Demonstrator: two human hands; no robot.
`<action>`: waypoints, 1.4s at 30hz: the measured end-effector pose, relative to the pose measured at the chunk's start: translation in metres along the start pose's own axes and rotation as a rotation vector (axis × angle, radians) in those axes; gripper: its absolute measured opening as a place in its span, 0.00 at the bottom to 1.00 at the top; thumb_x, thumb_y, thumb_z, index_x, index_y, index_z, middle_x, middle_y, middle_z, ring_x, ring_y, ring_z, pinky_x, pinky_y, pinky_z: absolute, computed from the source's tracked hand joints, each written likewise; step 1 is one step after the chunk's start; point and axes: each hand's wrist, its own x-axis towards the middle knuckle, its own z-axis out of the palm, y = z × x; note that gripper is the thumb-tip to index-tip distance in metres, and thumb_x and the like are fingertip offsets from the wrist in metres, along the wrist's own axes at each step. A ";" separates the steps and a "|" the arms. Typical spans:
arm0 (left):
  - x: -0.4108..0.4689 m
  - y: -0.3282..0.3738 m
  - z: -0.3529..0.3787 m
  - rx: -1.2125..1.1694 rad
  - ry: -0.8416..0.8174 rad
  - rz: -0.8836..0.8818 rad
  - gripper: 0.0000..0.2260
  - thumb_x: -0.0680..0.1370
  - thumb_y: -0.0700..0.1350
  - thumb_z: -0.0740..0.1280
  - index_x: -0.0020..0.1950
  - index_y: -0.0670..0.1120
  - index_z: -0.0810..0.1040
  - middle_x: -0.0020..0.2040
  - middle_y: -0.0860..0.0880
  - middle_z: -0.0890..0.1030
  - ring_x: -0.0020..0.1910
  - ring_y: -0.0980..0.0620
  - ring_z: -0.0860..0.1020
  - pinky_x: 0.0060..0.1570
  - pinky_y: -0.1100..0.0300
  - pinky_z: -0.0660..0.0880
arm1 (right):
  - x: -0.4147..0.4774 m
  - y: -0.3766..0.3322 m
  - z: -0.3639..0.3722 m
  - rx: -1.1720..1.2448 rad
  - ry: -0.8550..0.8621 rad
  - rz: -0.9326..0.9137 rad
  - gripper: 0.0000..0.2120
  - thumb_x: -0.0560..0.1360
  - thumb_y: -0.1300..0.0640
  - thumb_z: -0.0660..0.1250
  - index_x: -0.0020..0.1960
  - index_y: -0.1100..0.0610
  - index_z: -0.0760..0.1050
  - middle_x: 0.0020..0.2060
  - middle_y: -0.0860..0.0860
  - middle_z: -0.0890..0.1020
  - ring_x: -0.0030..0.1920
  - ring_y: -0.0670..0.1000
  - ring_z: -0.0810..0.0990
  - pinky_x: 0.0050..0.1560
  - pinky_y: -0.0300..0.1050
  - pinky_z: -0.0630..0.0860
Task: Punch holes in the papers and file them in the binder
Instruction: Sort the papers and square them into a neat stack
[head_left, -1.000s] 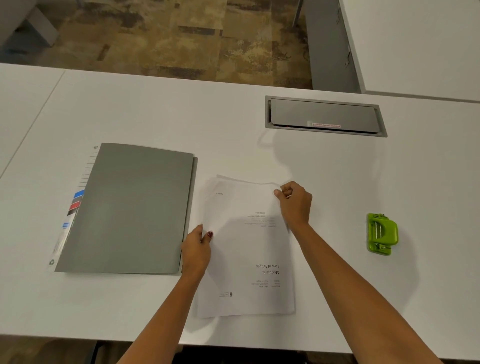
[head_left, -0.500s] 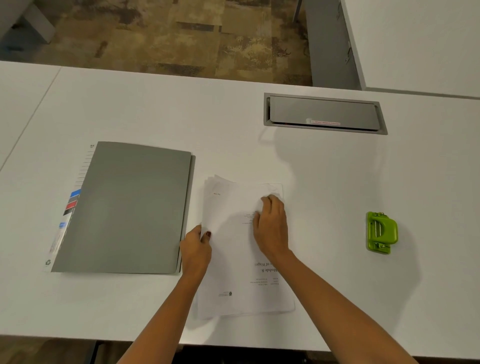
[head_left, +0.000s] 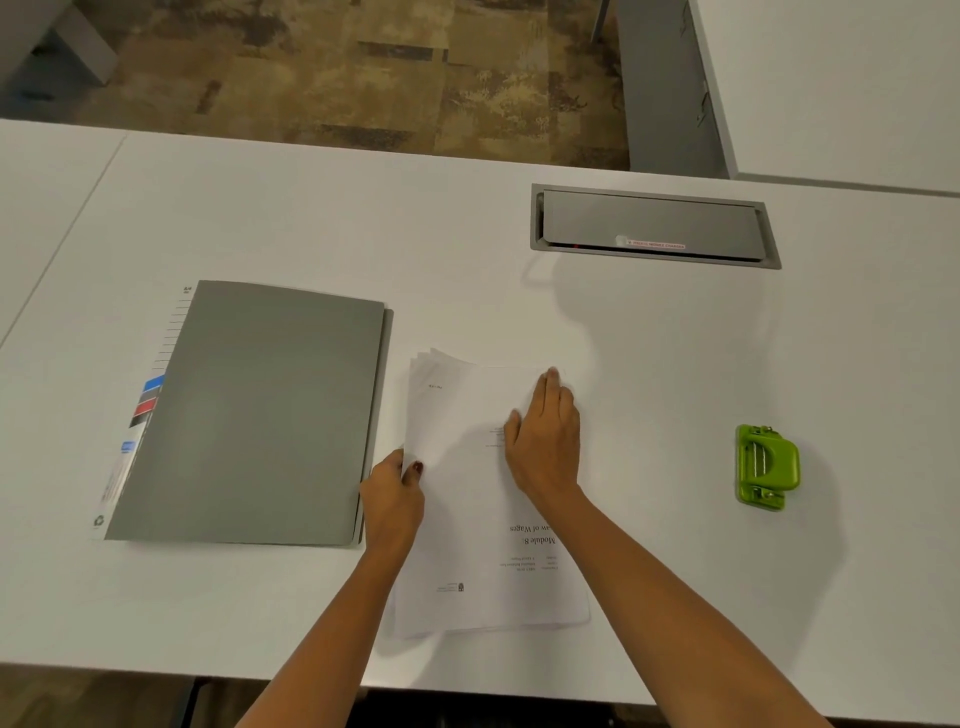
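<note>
At the near middle of a white table (head_left: 311, 218), a stack of papers (head_left: 457, 519) is seen lying flat, its printed top sheet turned so that the heading "Module 8" is read upside down. The sheets are fanned slightly at the far left corner, where several edges are shown. The stack's left edge is pinched by the left hand (head_left: 392, 499), with the thumb laid on top and a dark-painted nail visible. The right hand (head_left: 545, 441) is laid flat on the upper right part of the top sheet, its fingers straight and held together, nothing being gripped by it. Just beside the papers, to the left, a grey binder (head_left: 260, 415) is seen closed and flat, with the left hand placed at the gap between the two; coloured tabs (head_left: 150, 397) in blue, grey and red are shown along its left edge. Well apart to the right, a green punch (head_left: 766, 466) is set on the table, untouched. Beyond the papers and to the right, a grey hatch (head_left: 652, 226) is recessed into the tabletop, its small label too blurred to be read. Patterned brown carpet (head_left: 363, 67) is seen past the far edge, and a second white table (head_left: 831, 78) at the upper right.
</note>
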 end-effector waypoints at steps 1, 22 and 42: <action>0.000 0.001 0.000 -0.002 0.001 -0.007 0.09 0.79 0.39 0.61 0.54 0.35 0.77 0.49 0.39 0.81 0.40 0.51 0.74 0.46 0.62 0.72 | 0.002 0.001 0.000 -0.008 0.006 0.007 0.29 0.77 0.54 0.60 0.73 0.67 0.60 0.72 0.61 0.65 0.68 0.59 0.67 0.68 0.51 0.66; -0.008 0.013 -0.009 -0.427 -0.025 -0.031 0.24 0.79 0.48 0.62 0.73 0.41 0.63 0.71 0.46 0.69 0.70 0.48 0.67 0.65 0.56 0.66 | -0.018 0.022 -0.079 1.118 -0.144 0.562 0.10 0.74 0.58 0.70 0.55 0.55 0.77 0.48 0.50 0.84 0.51 0.53 0.83 0.51 0.48 0.80; -0.021 0.077 -0.029 -0.645 0.091 0.447 0.11 0.78 0.56 0.58 0.60 0.61 0.69 0.48 0.60 0.77 0.49 0.61 0.76 0.51 0.66 0.74 | -0.038 -0.003 -0.142 1.214 0.201 0.262 0.14 0.75 0.60 0.66 0.60 0.53 0.72 0.49 0.45 0.81 0.50 0.41 0.80 0.54 0.39 0.77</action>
